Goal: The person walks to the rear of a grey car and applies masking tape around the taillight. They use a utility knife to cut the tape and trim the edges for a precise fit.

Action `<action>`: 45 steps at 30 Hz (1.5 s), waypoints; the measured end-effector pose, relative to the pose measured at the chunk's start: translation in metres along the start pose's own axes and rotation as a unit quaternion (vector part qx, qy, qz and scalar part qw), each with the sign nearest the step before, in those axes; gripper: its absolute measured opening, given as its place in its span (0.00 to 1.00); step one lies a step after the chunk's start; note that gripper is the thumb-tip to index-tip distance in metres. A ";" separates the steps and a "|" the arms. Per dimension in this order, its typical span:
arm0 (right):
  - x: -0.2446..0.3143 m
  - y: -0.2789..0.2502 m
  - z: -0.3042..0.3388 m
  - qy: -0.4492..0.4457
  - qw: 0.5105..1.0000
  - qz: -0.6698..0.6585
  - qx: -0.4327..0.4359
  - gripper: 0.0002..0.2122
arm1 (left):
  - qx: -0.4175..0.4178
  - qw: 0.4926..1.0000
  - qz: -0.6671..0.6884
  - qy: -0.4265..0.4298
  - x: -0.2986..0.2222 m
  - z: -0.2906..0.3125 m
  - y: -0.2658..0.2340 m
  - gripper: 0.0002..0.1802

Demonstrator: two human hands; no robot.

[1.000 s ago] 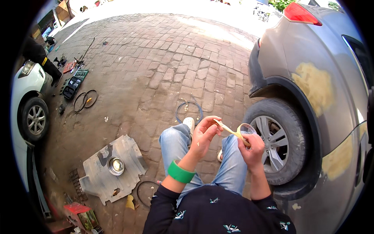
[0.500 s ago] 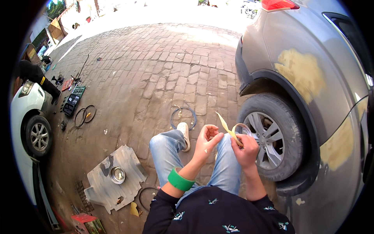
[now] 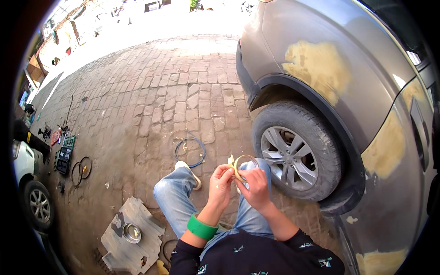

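Note:
Above my lap, my right hand [image 3: 255, 187] is closed on a thin roll of yellowish masking tape [image 3: 236, 169], its curved rim showing above the fingers. My left hand [image 3: 221, 183] pinches the tape's loose end, close beside the right fingers. The fingers partly cover the strip. Round my left wrist sits a wide green ring [image 3: 201, 228], which looks like a roll of tape. Just beyond my right hand is the rear wheel [image 3: 289, 158] of a grey-brown car [image 3: 366, 68], whose body bears tan filler patches [image 3: 318, 68].
A coiled blue hose [image 3: 201, 153] lies past my left foot. To the left, a metal bowl [image 3: 131, 233] rests on a bent grey panel [image 3: 120, 250]. Further left are a tool case [image 3: 64, 158], a black loop [image 3: 75, 174] and a white car [image 3: 24, 162] with a person's leg [image 3: 36, 143] nearby.
My left hand has gone from beside the strip to pinching it, and the hands are closer together. The long free strip no longer sticks up. The view has turned right toward the car.

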State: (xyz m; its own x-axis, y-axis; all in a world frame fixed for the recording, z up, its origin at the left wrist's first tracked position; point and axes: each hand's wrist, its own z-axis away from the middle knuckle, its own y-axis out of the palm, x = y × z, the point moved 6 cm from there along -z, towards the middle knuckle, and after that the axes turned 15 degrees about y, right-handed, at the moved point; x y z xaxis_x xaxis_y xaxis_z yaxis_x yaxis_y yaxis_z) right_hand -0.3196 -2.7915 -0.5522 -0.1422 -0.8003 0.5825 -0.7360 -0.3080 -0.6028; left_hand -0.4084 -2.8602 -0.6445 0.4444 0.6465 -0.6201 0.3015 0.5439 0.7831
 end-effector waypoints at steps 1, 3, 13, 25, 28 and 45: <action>0.004 0.005 -0.001 -0.009 1.000 -0.007 -0.007 0.11 | 0.005 1.000 0.014 -0.005 0.002 -0.005 -0.002 0.06; -0.012 0.025 0.011 0.041 0.999 0.004 0.029 0.11 | -0.007 0.999 0.028 -0.021 0.008 -0.009 -0.019 0.07; -0.092 0.175 0.076 0.324 0.937 -0.069 0.106 0.20 | -0.179 0.984 -0.027 0.004 0.003 -0.120 -0.159 0.17; -0.188 0.345 0.402 0.552 0.348 0.051 0.756 0.48 | -0.356 0.927 -0.100 -0.060 0.011 -0.243 -0.266 0.18; -0.181 0.370 0.371 0.570 0.356 0.007 0.740 0.45 | -0.349 0.928 -0.106 -0.077 0.004 -0.288 -0.278 0.19; -0.187 0.484 0.173 0.493 0.480 0.069 0.722 0.38 | -0.223 0.966 -0.131 0.011 -0.086 -0.439 -0.300 0.18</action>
State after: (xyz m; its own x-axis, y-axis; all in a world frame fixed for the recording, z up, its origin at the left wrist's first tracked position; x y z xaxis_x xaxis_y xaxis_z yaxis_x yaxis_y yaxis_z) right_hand -0.5348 -2.8797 -1.0468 -0.8919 -0.4515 0.0276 0.4514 -0.8923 -0.0078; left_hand -0.9075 -2.8439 -0.8467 0.3828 0.4638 -0.7990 0.0048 0.8638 0.5037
